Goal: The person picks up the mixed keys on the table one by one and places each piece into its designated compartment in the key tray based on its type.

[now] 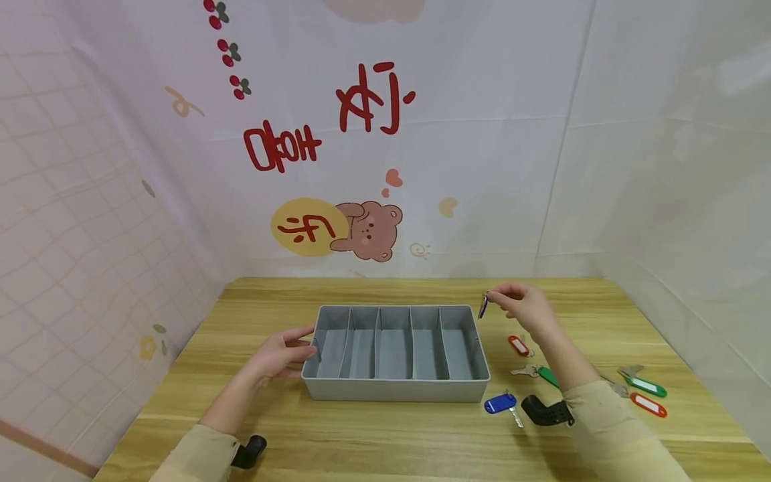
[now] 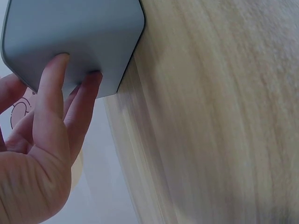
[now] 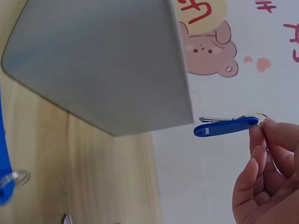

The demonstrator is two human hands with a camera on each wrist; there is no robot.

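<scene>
A grey box (image 1: 394, 389) with several side-by-side compartments sits on the wooden table. My left hand (image 1: 280, 355) is at its left end; in the left wrist view the fingertips (image 2: 60, 58) press against the outer end wall. Beyond the box's right back corner, my right hand (image 1: 527, 309) pinches the ring of a blue key tag (image 3: 226, 127) between thumb and finger. The tag and its key (image 3: 217, 119) hang in the air, pointing towards the box. The compartments look bare in the head view.
Right of the box lie another blue tag with a key (image 1: 500, 403), a red tag (image 1: 518, 345), and a green tag (image 1: 549, 377) partly behind my forearm. Farther right are a green tag (image 1: 646, 386) and a red tag (image 1: 648, 404) with keys. A printed curtain (image 1: 482, 167) hangs behind the table.
</scene>
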